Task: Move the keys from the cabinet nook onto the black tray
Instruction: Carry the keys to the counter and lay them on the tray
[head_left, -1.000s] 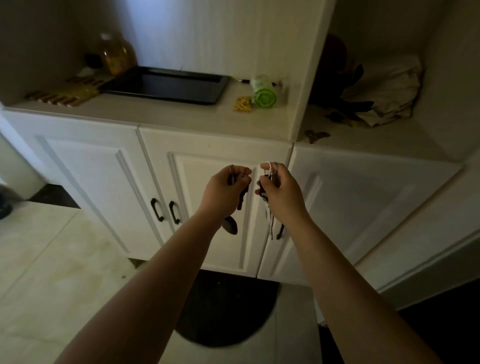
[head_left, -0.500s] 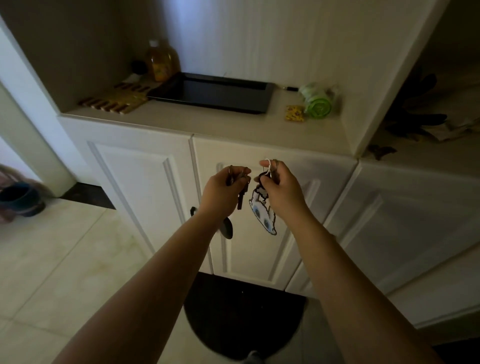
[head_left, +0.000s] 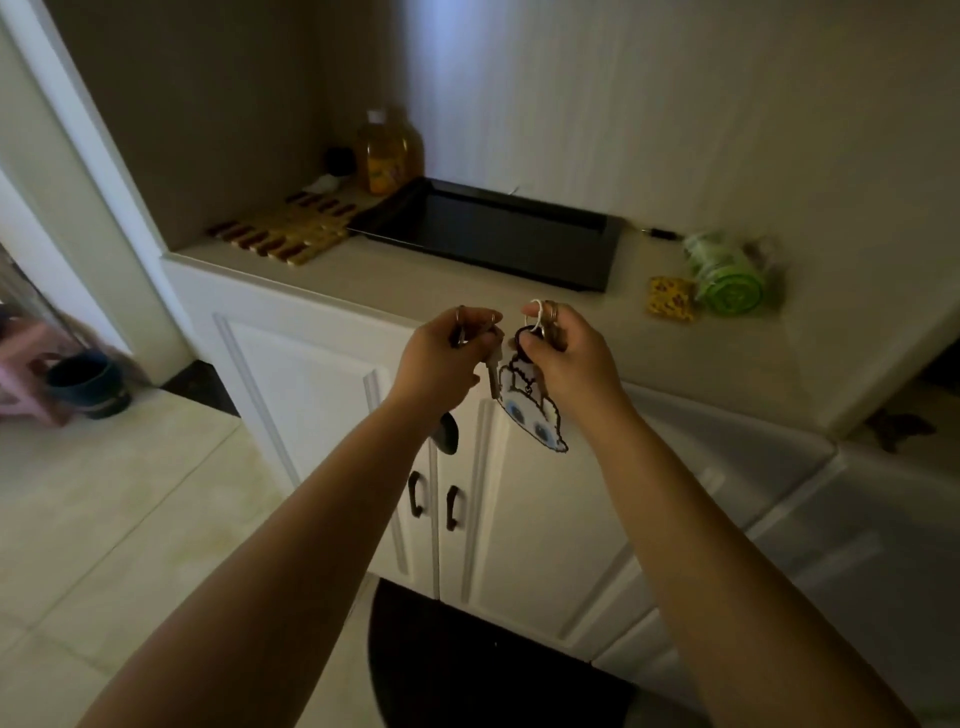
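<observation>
At the far left of the frame a dark blue cup is seen on the floor. Just left of centre, the left hand is held with fingers closed on one bunch of keys. Right beside it, the right hand is pinched shut on a second set with a white cat keychain dangling. Both are held in front of the bench, below the black tray at upper centre. A green roll is parked further right.

Both arms reach forward, bare. The left hand and right hand sit side by side — fingers pinched closed, knuckles up.
</observation>
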